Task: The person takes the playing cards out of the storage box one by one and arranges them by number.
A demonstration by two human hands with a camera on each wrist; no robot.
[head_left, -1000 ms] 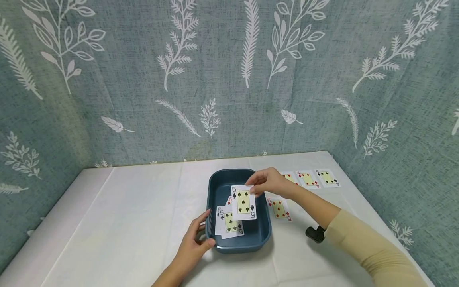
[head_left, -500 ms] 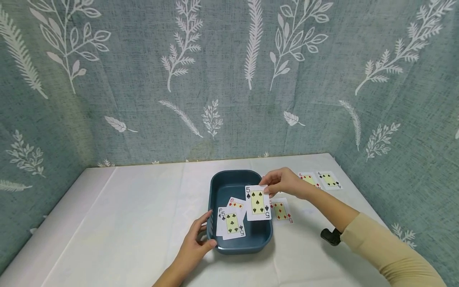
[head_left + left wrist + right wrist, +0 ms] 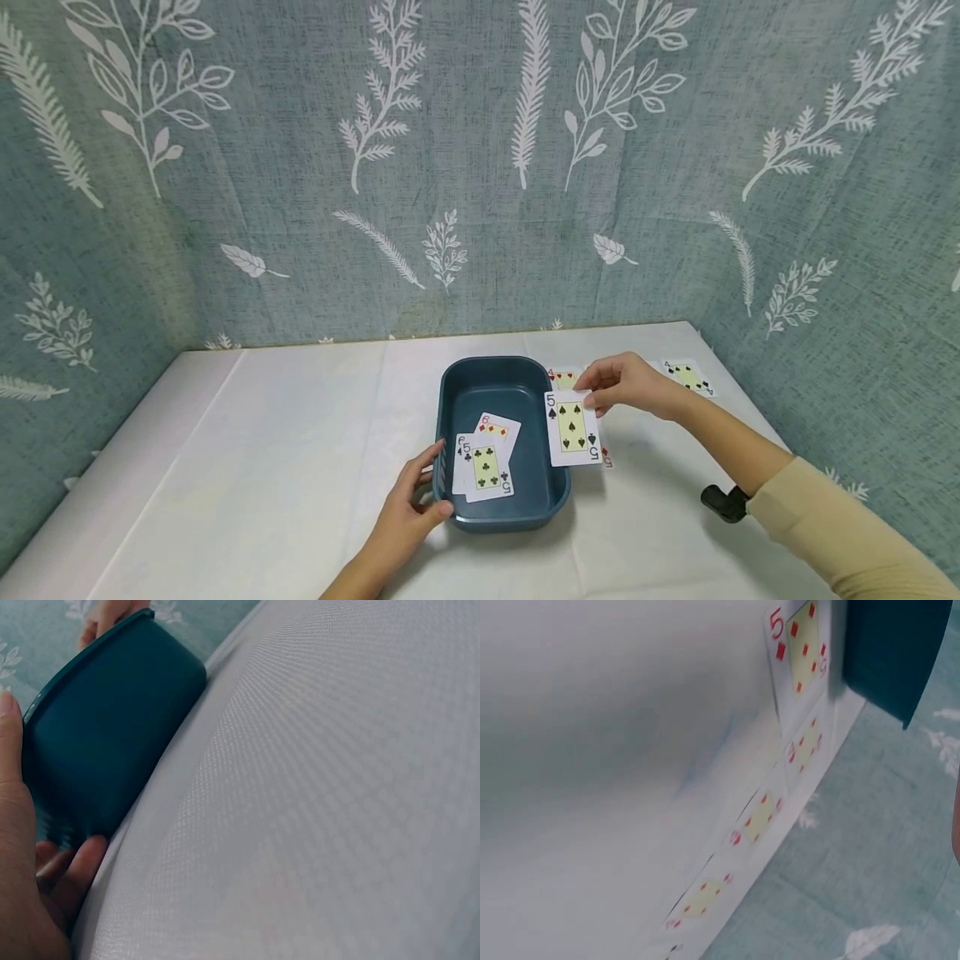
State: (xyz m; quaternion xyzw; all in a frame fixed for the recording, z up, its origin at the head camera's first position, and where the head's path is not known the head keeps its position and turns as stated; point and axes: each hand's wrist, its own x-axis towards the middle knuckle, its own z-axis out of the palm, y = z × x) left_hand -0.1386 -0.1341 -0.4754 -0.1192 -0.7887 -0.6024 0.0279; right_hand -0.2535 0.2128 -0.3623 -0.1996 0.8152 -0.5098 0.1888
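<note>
Five of spades (image 3: 572, 429) shifted rightward, pinched by right fingers (image 3: 602, 372), left fingers (image 3: 426, 457) gripping blue tray (image 3: 502, 526), cards (image 3: 486, 468) inside

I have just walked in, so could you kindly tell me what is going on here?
At a white table, a person's right hand pinches the five of spades by a corner, overlapping the right rim of the blue tray in the head view. The left hand holds the tray's left side. Inside it lie the five of clubs, the six of diamonds and a partly covered six. The five of diamonds lies on the table beside the tray, with more cards in a row beyond.
</note>
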